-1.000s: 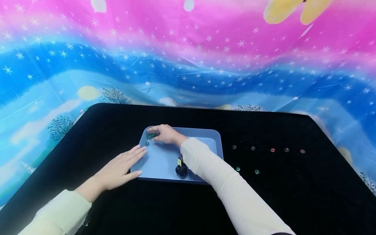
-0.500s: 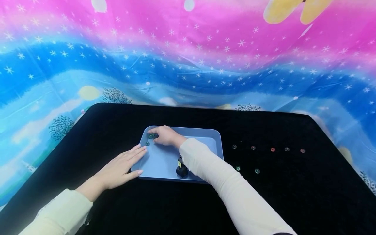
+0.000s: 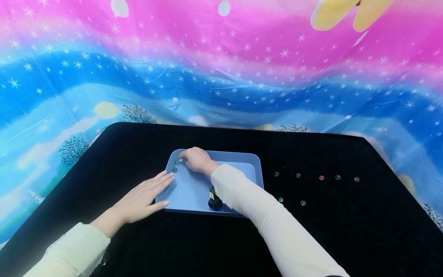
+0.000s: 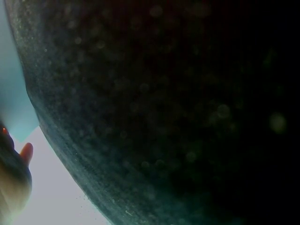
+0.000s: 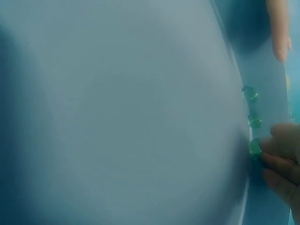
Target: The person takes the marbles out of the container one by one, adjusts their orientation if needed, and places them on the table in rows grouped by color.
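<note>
My right hand (image 3: pixel 198 159) reaches into the back left corner of the blue-grey tray (image 3: pixel 194 188). In the right wrist view its thumb and fingers (image 5: pixel 283 161) pinch a green glass marble (image 5: pixel 255 147) at the tray's wall. Two more green marbles, a near one (image 5: pixel 255 121) and a farther one (image 5: pixel 251 94), lie in a line beside it. My left hand (image 3: pixel 140 198) rests on the tray's left side, fingers straight, thumb at the front left corner. One of its fingers (image 5: pixel 280 35) shows at the top of the right wrist view.
Right of the tray, on the black cloth (image 3: pixel 328 238), lies a row of several marbles, including a red one (image 3: pixel 322 177). Nearer are two green marbles, one (image 3: pixel 303 202) farther right. A black device (image 3: pixel 214 201) with a yellow label hangs by the right sleeve. Behind stands a patterned backdrop (image 3: pixel 221 77).
My right hand's fingers have drawn in and shifted slightly right around the marble in the corner. The left hand has stayed on the tray's side.
</note>
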